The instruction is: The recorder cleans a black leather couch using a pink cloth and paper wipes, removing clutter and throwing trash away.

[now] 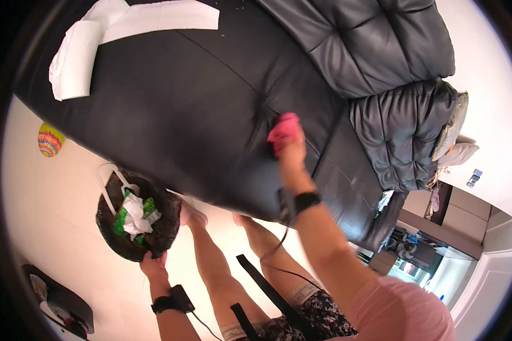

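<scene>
My right hand (293, 154) grips a bunched pink cloth (285, 130) against the seat of a black leather sofa (187, 115). Some of the cloth is hidden under my fingers. Lower left, my left hand (154, 265) holds the rim of a waste bin with a black bag lining (164, 230). Crumpled white paper (135, 215) and green wrappers (120, 222) lie inside it. A white plastic handle (106, 192) stands up at the bin's far side. Small crumbs dot the seat near the top of the view.
A partly unrolled paper towel roll (79, 59) lies on the sofa's left end. Tufted back cushions (388, 38) rise at the right. A tie-dye patterned round object (51, 140) is on the floor beside the sofa. Behind my left arm stands a dark open container (64, 298). Cables hang from my wrists.
</scene>
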The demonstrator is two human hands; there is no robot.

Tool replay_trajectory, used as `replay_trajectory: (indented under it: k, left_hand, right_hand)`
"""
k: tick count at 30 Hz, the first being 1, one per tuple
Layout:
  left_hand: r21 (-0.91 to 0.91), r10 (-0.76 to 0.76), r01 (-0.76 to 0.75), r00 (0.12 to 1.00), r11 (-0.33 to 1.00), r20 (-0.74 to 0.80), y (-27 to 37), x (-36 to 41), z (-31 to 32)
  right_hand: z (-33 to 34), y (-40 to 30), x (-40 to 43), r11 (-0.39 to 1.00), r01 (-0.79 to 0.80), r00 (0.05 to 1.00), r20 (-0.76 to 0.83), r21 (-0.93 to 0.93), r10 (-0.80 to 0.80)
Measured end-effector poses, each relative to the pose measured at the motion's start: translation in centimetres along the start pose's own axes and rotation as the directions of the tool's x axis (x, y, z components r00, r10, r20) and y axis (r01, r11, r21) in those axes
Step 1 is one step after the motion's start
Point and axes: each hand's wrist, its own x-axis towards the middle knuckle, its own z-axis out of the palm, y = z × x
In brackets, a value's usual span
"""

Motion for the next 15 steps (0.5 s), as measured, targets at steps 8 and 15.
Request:
replay_trajectory:
  k: [8, 15]
  left_hand:
    - [-0.039, -0.108, 0.110, 0.993, 0.993, 0.050, 2.4, 1.4, -2.3]
    - [-0.242, -0.108, 0.140, 0.984, 0.960, 0.143, 7.3, 4.7, -0.5]
  right_hand:
    - [24.1, -3.4, -22.4, 0.948, 0.210, 0.637, 0.769, -0.240, 0.054]
    - [15.3, -7.8, -6.7, 0.989, -0.133, 0.918, 0.369, -0.061, 0.147]
